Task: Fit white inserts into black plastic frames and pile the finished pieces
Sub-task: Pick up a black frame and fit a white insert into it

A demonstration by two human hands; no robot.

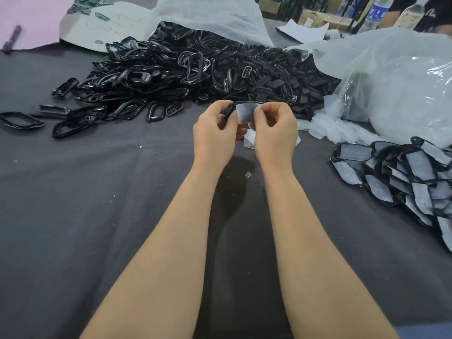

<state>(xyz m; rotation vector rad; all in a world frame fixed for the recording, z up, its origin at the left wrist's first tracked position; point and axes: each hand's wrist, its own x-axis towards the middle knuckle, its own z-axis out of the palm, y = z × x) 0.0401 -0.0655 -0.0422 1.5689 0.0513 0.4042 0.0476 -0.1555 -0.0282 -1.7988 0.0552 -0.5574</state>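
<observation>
My left hand (215,133) grips a black plastic frame (230,109) above the middle of the table. My right hand (275,133) pinches a white insert (245,113) against that frame with thumb and forefinger. More white pieces (248,140) show below my right hand, partly hidden by it. A big heap of empty black frames (195,69) lies just beyond my hands. Finished frames with white inserts (403,172) are piled at the right.
Loose white inserts (327,126) spill from a clear plastic bag (396,81) at the right. Stray frames (22,119) lie at the left on the grey cloth (97,204). White paper (102,23) and another bag (210,13) sit behind the heap. Bottles (378,11) stand far right.
</observation>
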